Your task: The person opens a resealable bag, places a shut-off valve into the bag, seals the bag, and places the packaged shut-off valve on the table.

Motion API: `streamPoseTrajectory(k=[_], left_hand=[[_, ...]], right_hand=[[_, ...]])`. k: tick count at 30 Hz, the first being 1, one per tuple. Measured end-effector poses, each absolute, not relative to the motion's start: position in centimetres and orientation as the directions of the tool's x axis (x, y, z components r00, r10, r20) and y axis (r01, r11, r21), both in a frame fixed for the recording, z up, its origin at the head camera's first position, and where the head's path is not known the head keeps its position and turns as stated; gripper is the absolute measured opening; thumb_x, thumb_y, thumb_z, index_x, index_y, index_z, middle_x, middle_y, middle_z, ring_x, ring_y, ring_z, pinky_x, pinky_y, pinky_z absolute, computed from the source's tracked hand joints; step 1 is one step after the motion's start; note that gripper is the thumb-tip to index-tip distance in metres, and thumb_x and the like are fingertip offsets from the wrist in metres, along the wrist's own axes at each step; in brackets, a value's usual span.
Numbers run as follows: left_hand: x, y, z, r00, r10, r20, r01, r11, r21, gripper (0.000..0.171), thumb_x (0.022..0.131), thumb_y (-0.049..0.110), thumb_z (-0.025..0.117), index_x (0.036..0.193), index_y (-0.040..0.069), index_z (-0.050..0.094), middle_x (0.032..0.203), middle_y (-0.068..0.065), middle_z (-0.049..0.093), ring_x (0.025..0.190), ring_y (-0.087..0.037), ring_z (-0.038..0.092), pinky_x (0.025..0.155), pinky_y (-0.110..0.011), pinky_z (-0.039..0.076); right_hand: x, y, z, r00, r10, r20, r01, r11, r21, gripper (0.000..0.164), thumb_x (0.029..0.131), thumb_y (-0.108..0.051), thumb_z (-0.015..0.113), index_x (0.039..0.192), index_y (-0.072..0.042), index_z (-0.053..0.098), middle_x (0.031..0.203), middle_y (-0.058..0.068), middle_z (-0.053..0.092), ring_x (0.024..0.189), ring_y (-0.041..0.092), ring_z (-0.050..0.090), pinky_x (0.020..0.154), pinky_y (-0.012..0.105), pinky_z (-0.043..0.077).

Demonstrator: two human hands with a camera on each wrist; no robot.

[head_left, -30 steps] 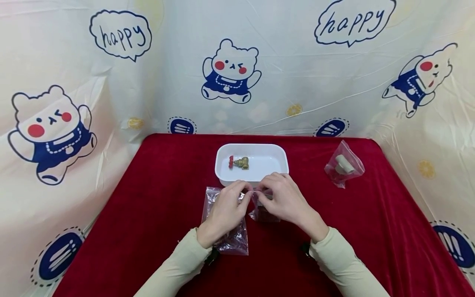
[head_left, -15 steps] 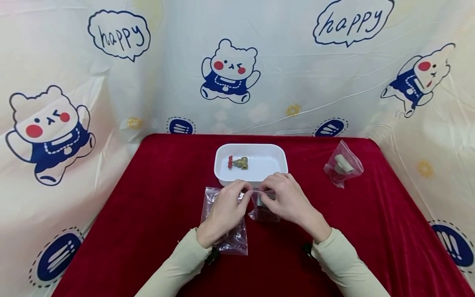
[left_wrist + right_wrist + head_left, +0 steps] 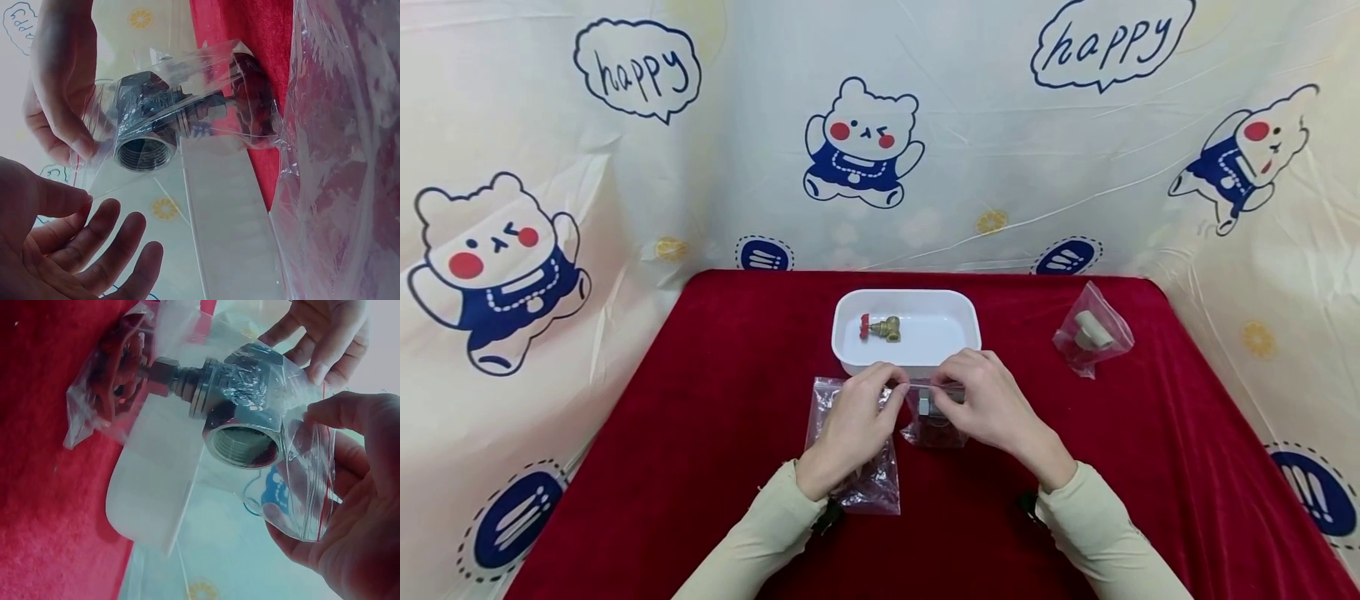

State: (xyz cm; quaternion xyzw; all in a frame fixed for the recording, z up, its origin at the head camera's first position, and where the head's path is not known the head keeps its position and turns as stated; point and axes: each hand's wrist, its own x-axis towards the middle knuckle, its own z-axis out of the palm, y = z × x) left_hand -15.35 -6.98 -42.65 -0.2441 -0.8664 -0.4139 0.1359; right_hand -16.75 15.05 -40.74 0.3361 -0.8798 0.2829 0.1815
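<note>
A clear zip bag [image 3: 300, 506] with a gate valve [image 3: 150, 112] inside hangs between my two hands. The valve has a grey metal body with a threaded opening and a dark red handwheel [image 3: 115, 378], which points down toward the cloth. My left hand [image 3: 850, 421] pinches one top corner of the bag between thumb and forefinger. Along the same zip edge my right hand [image 3: 992, 404] pinches farther right, its fingers hiding part of the valve in the head view. Under my left forearm and hand lies another clear zip bag [image 3: 876, 487], flat on the table.
Just beyond my hands stands a white tray [image 3: 940, 358] holding a brass valve [image 3: 886, 328] with a red handwheel. At the back right sits a zip bag [image 3: 1082, 354] with a pale grey pipe fitting [image 3: 1093, 330]. Red cloth [image 3: 722, 417] covers the table.
My right hand has slid a little to the right along the bag's zip edge, so more of the grey valve body shows. The left hand has stayed nearly still.
</note>
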Motion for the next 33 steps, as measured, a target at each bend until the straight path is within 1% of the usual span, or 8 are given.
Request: streamPoseTrajectory(k=[6,10,16,24,26,28,30,33], left_hand=[[-15.4,-6.9,-42.6,-0.848,0.308,0.432,0.530,0.536,0.658,0.006,0.103,0.008,0.067,0.102,0.009,0.073,0.101,0.004,0.070,0.098,-0.013,0.068,0.082,-0.034,0.057],[-15.4,-6.9,-42.5,-0.853,0.304,0.424,0.521,0.541,0.660,0.006,0.103,0.008,0.067,0.102,0.010,0.073,0.101,0.005,0.070,0.099,-0.013,0.068,0.082,-0.033,0.056],[-15.3,-6.8,-42.6,-0.853,0.306,0.423,0.522,0.542,0.659,0.006,0.103,0.008,0.067,0.102,0.010,0.073,0.101,0.005,0.070,0.099,-0.013,0.068,0.083,-0.033,0.056],[-15.3,-6.9,-42.6,-0.855,0.297,0.426,0.518,0.542,0.662,0.006,0.103,0.008,0.067,0.102,0.010,0.073,0.103,0.004,0.070,0.099,-0.012,0.068,0.083,-0.033,0.056],[-15.3,-6.9,-42.6,-0.855,0.297,0.424,0.517,0.542,0.663,0.006,0.103,0.009,0.067,0.102,0.011,0.073,0.103,0.005,0.070,0.099,-0.012,0.068,0.083,-0.033,0.056],[-15.2,-6.9,-42.7,-0.858,0.297,0.420,0.513,0.542,0.666,0.007,0.103,0.009,0.067,0.102,0.011,0.073,0.103,0.005,0.070,0.100,-0.011,0.067,0.084,-0.033,0.056],[-15.2,-6.8,-42.7,-0.858,0.296,0.419,0.513,0.538,0.669,0.006,0.103,0.009,0.067,0.102,0.011,0.073,0.103,0.005,0.070,0.100,-0.012,0.068,0.084,-0.035,0.057],[-15.2,-6.8,-42.7,-0.860,0.293,0.418,0.510,0.537,0.672,0.006,0.103,0.008,0.067,0.102,0.011,0.072,0.103,0.004,0.071,0.100,-0.013,0.068,0.085,-0.036,0.057]], right_hand=[[-16.8,15.6,-40.8,-0.718,-0.472,0.512,-0.684,0.614,-0.393,0.005,0.085,-0.012,0.080,0.086,-0.015,0.075,0.086,-0.005,0.072,0.084,0.014,0.064,0.087,0.047,0.051],[-16.8,15.9,-40.9,-0.718,-0.469,0.515,-0.686,0.604,-0.406,0.006,0.084,-0.009,0.078,0.085,-0.014,0.075,0.084,-0.005,0.071,0.083,0.015,0.064,0.087,0.047,0.051],[-16.7,16.2,-41.0,-0.714,-0.480,0.510,-0.693,0.592,-0.412,0.005,0.086,-0.009,0.078,0.088,-0.012,0.077,0.087,-0.004,0.073,0.086,0.016,0.066,0.088,0.048,0.051],[-16.5,17.0,-40.9,-0.754,-0.465,0.464,-0.656,0.574,-0.490,0.003,0.088,-0.010,0.081,0.090,-0.011,0.079,0.087,-0.003,0.072,0.084,0.014,0.065,0.080,0.042,0.056],[-16.5,17.0,-40.9,-0.753,-0.473,0.457,-0.657,0.570,-0.493,0.001,0.090,-0.011,0.079,0.090,-0.010,0.079,0.088,-0.003,0.073,0.084,0.014,0.065,0.080,0.042,0.056],[-16.5,17.1,-41.0,-0.750,-0.479,0.457,-0.661,0.569,-0.489,0.002,0.092,-0.012,0.078,0.091,-0.010,0.079,0.089,-0.003,0.073,0.084,0.014,0.065,0.082,0.043,0.055],[-16.4,17.2,-41.0,-0.752,-0.476,0.457,-0.659,0.566,-0.495,0.001,0.091,-0.011,0.079,0.092,-0.011,0.080,0.089,-0.004,0.073,0.084,0.013,0.065,0.081,0.042,0.056],[-16.3,17.4,-41.1,-0.766,-0.454,0.455,-0.642,0.571,-0.512,0.005,0.089,-0.010,0.082,0.092,-0.012,0.080,0.090,-0.005,0.073,0.085,0.010,0.065,0.079,0.038,0.057]])
